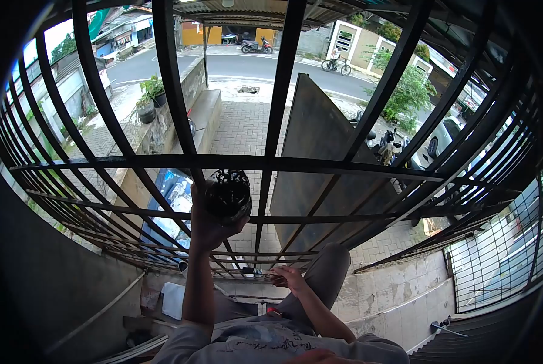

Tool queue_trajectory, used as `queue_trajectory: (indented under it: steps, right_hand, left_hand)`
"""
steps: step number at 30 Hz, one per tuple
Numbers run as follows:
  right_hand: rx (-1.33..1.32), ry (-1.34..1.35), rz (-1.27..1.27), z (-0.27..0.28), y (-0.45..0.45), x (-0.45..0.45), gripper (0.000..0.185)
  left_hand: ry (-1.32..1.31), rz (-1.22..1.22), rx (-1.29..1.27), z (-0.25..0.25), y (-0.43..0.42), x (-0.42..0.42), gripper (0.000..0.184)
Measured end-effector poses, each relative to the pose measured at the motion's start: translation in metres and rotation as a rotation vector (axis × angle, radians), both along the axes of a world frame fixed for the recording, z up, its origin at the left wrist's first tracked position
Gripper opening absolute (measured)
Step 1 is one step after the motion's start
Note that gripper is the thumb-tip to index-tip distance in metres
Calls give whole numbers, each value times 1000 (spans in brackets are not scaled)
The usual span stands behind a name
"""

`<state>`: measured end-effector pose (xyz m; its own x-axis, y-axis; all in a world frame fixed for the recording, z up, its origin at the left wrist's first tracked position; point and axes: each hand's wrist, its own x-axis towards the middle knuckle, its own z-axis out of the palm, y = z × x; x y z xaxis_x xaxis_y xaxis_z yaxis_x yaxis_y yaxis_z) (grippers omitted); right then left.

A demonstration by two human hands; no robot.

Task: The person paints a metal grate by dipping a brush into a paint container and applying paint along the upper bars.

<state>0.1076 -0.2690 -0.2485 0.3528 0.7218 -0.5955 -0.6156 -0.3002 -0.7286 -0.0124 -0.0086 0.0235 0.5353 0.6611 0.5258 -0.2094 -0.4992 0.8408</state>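
My left hand (207, 225) is raised in front of the bars, its fingers wrapped round a paint container (228, 195). Glossy black paint coats the inside of the container, and its mouth faces up toward me. Lower down, beside my bent knee, my right hand (291, 279) is closed on the handle of a paintbrush (257, 272). The brush points left, and its dark tip is close to the lower bars. Black metal bars (320, 168) stretch across the whole view, upright ones crossed by horizontal rails.
Beyond the bars stands a dark metal gate panel (308, 139) over a paved driveway (238, 130). A blue paint-stained object (171, 197) is below left. A white item (173, 300) lies by my left side. Farther off are a motorcycle (257, 45), a cyclist (336, 59) and a road.
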Motion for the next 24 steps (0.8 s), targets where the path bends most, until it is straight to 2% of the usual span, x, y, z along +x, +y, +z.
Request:
queue_trajectory:
  steps: [24]
  right_hand:
    - [-32, -66, 56, -6, 3, 0, 30]
  left_hand:
    - [27, 28, 71, -4, 3, 0, 94]
